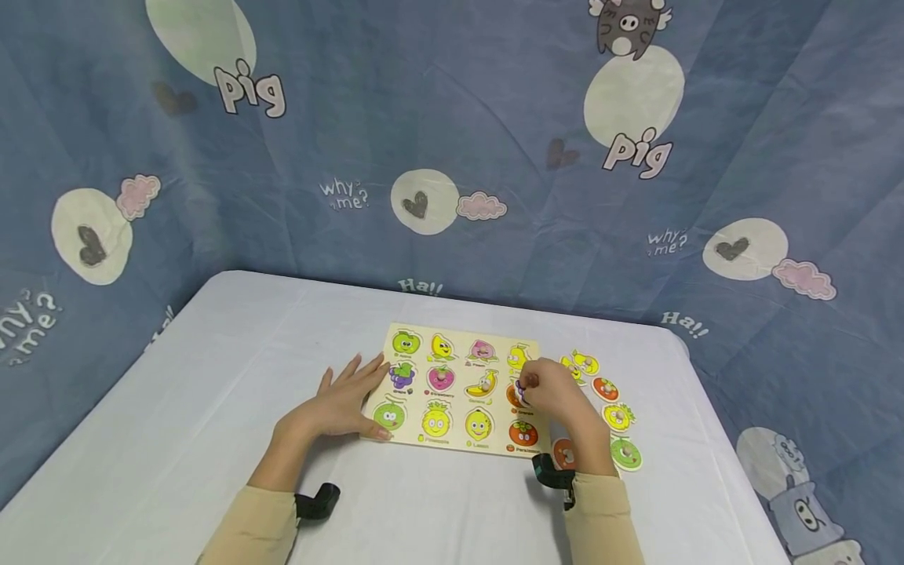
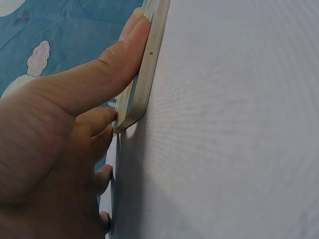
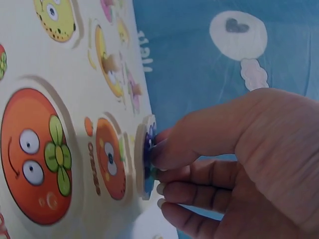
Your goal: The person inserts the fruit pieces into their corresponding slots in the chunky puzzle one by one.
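Observation:
A flat wooden fruit puzzle board [image 1: 457, 400] lies on the table, printed with rows of smiling fruits. My left hand [image 1: 346, 402] is spread along its left side, thumb on the near corner and fingertips at the edge. The left wrist view shows the thumb [image 2: 112, 69] over the board's rim. Over the board's right side, my right hand [image 1: 558, 391] pinches a grape puzzle piece [image 3: 147, 159], purple with a bit of green. That piece stands tilted beside the printed orange picture [image 3: 110, 159]. The persimmon picture [image 1: 523, 433] is just nearer me.
Loose fruit pieces lie right of the board, among them a tomato-like red piece [image 1: 605, 388], a pineapple piece [image 1: 618, 417] and a green melon-like piece [image 1: 625, 453]. One orange-red piece [image 1: 564, 453] is partly hidden by the right wrist. Some board pieces, such as the banana [image 3: 108, 62], have knobs.

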Demonstrator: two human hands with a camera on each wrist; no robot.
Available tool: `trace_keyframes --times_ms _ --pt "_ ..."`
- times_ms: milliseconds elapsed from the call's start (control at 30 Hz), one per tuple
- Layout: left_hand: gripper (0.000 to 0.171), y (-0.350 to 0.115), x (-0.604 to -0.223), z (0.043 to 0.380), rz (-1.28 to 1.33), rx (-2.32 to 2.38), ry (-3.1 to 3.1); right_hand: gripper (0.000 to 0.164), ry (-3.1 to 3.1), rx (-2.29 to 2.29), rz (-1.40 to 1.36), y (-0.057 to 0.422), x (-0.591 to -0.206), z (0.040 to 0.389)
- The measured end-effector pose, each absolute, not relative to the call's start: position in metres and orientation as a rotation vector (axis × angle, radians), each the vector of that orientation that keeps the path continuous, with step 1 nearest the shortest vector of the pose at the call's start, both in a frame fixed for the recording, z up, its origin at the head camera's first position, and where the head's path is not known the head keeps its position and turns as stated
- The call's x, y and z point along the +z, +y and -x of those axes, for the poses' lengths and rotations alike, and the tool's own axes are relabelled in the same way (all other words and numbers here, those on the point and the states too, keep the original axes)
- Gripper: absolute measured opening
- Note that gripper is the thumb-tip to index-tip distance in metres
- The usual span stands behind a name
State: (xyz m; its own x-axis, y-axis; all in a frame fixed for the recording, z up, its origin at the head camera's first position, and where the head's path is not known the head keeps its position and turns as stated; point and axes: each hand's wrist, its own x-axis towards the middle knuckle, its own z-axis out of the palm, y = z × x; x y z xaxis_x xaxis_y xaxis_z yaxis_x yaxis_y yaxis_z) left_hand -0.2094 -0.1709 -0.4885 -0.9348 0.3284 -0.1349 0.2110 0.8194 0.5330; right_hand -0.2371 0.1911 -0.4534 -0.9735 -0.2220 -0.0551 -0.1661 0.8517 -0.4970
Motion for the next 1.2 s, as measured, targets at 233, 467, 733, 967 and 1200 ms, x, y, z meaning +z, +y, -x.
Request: trace_keyframes --times_ms 233,467,733,967,1200 --pt "0.131 -0.171 -0.491 0.211 -0.430 0.807 2.777 0.013 2.947 -0.788 0.379 0.180 -0.454 0.237" --pt "0.134 -0.173 -0.497 0.211 -0.445 0.853 2.783 0.018 2.970 -0.802 0.470 0.167 -0.457 0.238" --pt "0.133 -0.173 -0.495 0.211 -0.423 0.797 2.779 0.018 2.978 -0.794 0.525 0.152 -0.460 0.235" --pt "0.129 -0.172 -0.494 0.210 -0.410 0.762 2.784 0.018 2.963 -0.809 0.564 0.137 -0.461 0.231" --pt "0.130 -0.171 -0.491 0.209 -0.414 0.785 2.780 0.016 2.978 -0.801 0.611 0.122 -0.459 0.231"
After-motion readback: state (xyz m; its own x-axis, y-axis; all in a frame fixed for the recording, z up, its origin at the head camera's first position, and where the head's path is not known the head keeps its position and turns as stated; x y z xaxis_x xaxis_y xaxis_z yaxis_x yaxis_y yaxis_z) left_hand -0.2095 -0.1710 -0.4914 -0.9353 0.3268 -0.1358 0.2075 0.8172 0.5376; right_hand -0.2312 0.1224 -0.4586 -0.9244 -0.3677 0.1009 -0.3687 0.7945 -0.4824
